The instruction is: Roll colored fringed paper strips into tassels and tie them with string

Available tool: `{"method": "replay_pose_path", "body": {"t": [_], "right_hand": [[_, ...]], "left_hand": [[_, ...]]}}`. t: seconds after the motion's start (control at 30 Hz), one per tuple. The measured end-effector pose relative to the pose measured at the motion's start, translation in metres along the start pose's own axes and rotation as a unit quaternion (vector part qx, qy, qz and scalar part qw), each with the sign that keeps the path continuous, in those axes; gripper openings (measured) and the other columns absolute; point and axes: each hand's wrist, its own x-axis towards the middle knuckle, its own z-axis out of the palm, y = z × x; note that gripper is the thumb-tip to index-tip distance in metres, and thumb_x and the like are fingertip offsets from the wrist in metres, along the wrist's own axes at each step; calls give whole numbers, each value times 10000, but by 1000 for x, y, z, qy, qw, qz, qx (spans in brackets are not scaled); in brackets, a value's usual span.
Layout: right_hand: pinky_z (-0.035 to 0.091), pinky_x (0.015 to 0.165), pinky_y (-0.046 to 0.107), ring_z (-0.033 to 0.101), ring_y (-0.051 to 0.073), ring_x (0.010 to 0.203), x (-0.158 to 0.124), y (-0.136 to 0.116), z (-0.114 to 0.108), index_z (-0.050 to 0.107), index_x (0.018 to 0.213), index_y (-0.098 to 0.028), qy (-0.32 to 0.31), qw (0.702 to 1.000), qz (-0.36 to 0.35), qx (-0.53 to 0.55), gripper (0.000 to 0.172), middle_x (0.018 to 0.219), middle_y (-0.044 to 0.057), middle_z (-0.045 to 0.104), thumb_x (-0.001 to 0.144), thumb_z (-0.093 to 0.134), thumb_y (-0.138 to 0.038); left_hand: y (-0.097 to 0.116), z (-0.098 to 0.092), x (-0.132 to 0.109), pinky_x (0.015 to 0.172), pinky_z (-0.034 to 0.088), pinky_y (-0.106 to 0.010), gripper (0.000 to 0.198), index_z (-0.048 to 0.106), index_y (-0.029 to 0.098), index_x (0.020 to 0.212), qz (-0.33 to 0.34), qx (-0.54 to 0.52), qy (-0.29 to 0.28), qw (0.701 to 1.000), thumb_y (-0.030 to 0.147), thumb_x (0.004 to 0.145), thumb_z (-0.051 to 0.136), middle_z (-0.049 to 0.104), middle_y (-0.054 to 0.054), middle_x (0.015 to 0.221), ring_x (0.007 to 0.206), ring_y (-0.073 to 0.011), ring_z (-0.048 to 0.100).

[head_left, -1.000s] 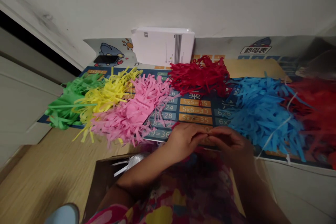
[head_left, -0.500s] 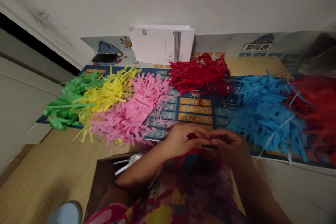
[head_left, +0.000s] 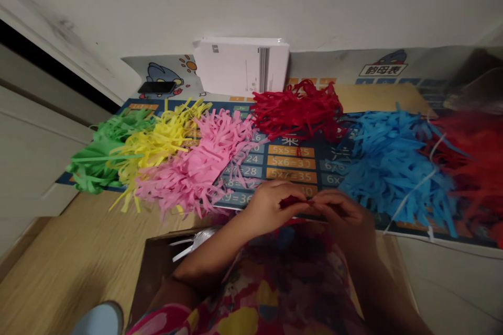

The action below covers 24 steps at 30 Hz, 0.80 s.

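At the table's front edge, my left hand (head_left: 269,208) and my right hand (head_left: 349,220) meet fingertip to fingertip. Both are closed in a pinch on a dark red strip (head_left: 292,201), which shows inside the curl of my left fingers; its ends are hidden. A pile of pink strips (head_left: 200,162) lies left of my left hand. Beyond the hands is a bunch of red strips (head_left: 298,110). Blue strips (head_left: 401,162) are heaped to the right of my right hand, with a thin white cord (head_left: 416,188) across them.
Yellow strips (head_left: 159,138) and green strips (head_left: 98,154) lie at the left end of the printed mat (head_left: 291,162). A white box (head_left: 239,65) leans on the wall, beside a black phone (head_left: 157,87). More red strips (head_left: 479,167) lie far right. Below stands an open box (head_left: 151,267).
My hands stay together at the table edge, with small finger movements. More of the dark red strip shows between them. The piles on the mat have not moved.
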Motion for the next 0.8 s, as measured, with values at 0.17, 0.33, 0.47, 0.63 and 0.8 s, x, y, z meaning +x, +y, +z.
{"method": "replay_pose_path", "body": {"t": [0.17,0.33,0.47,0.63,0.8], "right_hand": [[546,728,277,670,163,822,-1,-3,3,736,851,-279,31,999,-28,0,41,859,1,709,866,711,-251],[554,730,297,671,171,806,-1,-11,3,740,872,-275,42,997,-51,-30,43,859,11,712,867,711,-243],[560,738,311,682,181,805,-2,-15,3,745,868,-279,44,996,-50,-52,52,866,13,724,874,698,-259],[569,743,320,688,187,809,-2,-16,3,745,862,-284,47,996,-40,-67,52,872,14,729,877,694,-284],[574,745,338,687,197,805,1,-11,1,745,863,-279,51,996,-29,-70,63,866,24,727,882,689,-302]], "left_hand": [[0,3,-1,770,560,-277,107,705,162,942,60,49,46,996,257,891,697,764,-67,888,839,-170,712],[-4,7,-1,811,570,-313,99,705,184,945,156,78,74,982,164,932,609,770,-60,916,865,-162,708],[-8,11,-2,853,571,-326,102,705,202,950,155,86,91,980,189,938,605,773,-42,908,841,-148,715],[-11,14,-3,869,566,-331,109,706,205,975,163,82,102,978,164,926,618,774,-40,924,857,-147,715],[-15,16,0,865,559,-322,141,715,228,1001,154,79,103,979,162,925,616,774,-26,935,876,-143,708]]}}
